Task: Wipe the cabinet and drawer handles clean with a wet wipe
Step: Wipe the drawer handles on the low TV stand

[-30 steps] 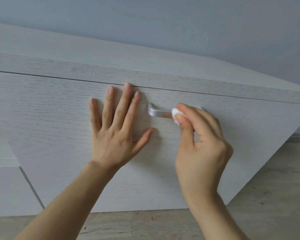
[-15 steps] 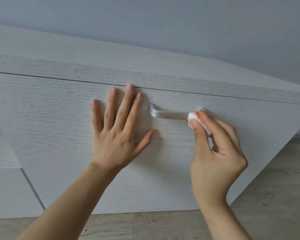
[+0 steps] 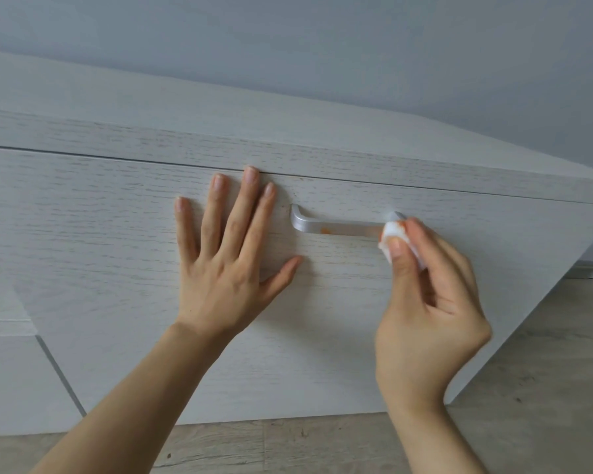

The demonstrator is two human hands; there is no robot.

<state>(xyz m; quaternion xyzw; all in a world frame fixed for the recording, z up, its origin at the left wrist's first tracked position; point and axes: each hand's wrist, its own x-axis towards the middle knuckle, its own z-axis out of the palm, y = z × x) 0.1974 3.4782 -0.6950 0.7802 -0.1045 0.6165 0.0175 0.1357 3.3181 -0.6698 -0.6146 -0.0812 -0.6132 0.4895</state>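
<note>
My right grip pinched the soft, limp wet wipe, bunched, at the right end of the stiff, likely slick handle; my left grip lay released, flat on the drawer front.

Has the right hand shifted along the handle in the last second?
Yes. The right hand with the wipe slid rightward along the handle, to its right end.

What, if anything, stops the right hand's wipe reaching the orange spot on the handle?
Probably nothing: yes. The right hand pinches the wipe at the right end of the handle, the way to the orange spot is bare, and the left hand lies flat left of the handle.
</note>
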